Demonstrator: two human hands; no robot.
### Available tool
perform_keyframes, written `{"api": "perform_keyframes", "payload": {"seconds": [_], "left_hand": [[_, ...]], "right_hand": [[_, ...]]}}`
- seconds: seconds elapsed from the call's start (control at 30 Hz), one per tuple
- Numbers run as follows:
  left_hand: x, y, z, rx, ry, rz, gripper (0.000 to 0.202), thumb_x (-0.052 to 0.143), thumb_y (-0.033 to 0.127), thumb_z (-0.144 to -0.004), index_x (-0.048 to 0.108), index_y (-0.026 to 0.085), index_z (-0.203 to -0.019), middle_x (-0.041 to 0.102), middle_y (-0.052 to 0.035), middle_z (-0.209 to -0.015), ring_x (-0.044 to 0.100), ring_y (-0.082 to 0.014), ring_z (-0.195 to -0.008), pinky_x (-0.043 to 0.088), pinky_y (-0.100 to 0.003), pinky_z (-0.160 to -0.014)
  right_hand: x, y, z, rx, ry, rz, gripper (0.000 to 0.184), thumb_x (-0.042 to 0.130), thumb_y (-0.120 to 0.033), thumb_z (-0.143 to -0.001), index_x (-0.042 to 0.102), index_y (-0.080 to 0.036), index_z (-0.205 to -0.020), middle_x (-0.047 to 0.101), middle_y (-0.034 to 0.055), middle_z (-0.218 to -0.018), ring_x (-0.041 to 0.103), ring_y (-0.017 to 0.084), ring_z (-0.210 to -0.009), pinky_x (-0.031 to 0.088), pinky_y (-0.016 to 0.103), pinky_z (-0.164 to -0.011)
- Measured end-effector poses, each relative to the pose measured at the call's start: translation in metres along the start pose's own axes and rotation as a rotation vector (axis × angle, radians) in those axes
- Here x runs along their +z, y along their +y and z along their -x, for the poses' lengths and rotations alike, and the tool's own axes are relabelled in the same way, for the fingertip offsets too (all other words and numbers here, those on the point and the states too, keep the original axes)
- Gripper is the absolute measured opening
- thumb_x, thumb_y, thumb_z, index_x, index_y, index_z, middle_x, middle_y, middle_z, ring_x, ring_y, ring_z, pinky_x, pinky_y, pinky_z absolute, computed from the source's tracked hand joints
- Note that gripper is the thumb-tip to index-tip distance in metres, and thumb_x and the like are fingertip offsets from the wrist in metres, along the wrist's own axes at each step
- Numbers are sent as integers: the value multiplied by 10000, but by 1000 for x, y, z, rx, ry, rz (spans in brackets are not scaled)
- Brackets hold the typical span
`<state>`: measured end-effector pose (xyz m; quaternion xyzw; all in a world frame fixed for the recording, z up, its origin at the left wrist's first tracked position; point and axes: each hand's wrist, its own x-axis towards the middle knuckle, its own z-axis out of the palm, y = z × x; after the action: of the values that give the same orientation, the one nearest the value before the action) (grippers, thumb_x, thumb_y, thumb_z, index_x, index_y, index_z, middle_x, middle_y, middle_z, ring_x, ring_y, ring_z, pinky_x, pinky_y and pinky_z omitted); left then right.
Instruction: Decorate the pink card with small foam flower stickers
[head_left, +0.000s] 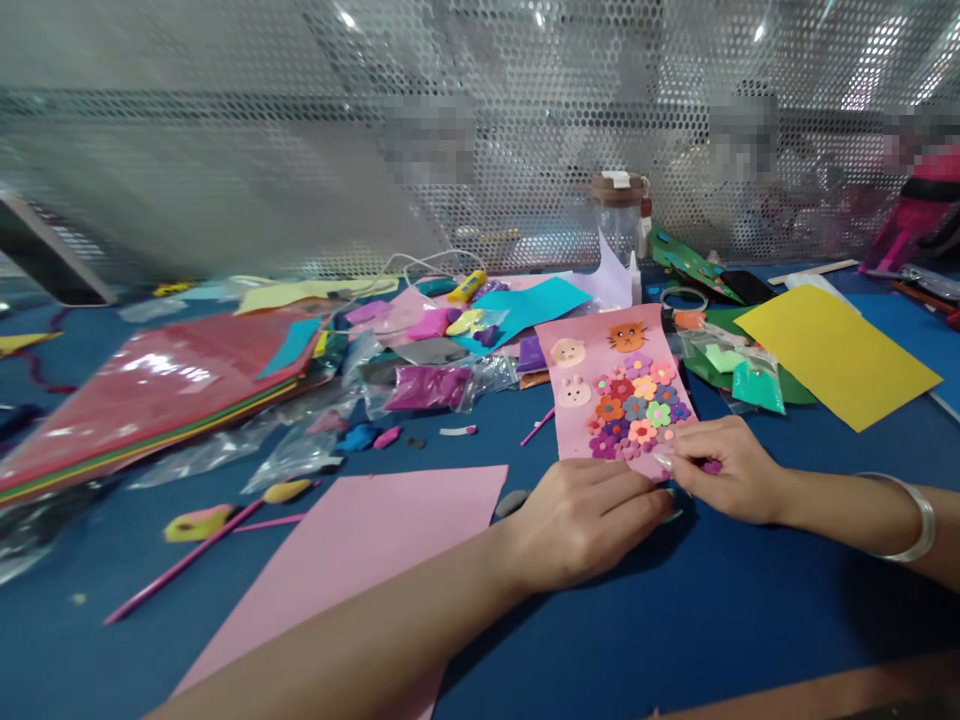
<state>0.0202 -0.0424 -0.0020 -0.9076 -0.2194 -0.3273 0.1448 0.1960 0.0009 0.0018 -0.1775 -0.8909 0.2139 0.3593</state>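
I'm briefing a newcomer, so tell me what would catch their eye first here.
The cluster of multicoloured flowers stands out most, on the lower part of the decorated pink sheet, just beyond the left hand. Next come the orange cat face near that sheet's top edge and the plain yellow sheet farther right.

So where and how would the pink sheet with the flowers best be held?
Probably pinch the decorated pink sheet by its lower left margin, coming from the left, where the left hand is close. The sheet looks thin and that strip is bare, while the animal faces sit above it and the flowers crowd the area to its right.
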Motion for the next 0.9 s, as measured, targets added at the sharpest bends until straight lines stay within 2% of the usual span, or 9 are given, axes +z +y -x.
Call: {"api": "perform_keyframes", "payload": {"seconds": [0.2, 0.6, 0.9], "left_hand": [[-2, -1, 3, 1, 0, 25, 74, 483, 130, -816, 553, 132, -842, 638, -5, -710, 570, -84, -574, 422, -191, -486], [0, 1, 0, 7, 11, -3, 94, 535, 175, -797, 579, 139, -723, 607, 13, -612, 542, -86, -515, 387, -202, -447], [0, -1, 2, 14, -5, 7, 59, 511, 137, -791, 570, 129, -794, 607, 7, -642, 535, -92, -535, 386, -209, -449]], "right_hand": [[0, 0, 0, 3, -12, 11, 331, 427, -131, -776, 274, -163, -485, 294, -57, -465, 272, 52, -464, 230, 182, -455], [-1, -1, 1, 6, -25, 30, 334, 428, -113, -774, 253, -164, -494, 272, -57, -468, 270, 52, -468, 237, 178, -466], [-1, 0, 1, -2, -42, 35, 325, 429, -129, -779, 290, -162, -487, 298, -55, -473, 280, 55, -471, 242, 180, -467]]}}
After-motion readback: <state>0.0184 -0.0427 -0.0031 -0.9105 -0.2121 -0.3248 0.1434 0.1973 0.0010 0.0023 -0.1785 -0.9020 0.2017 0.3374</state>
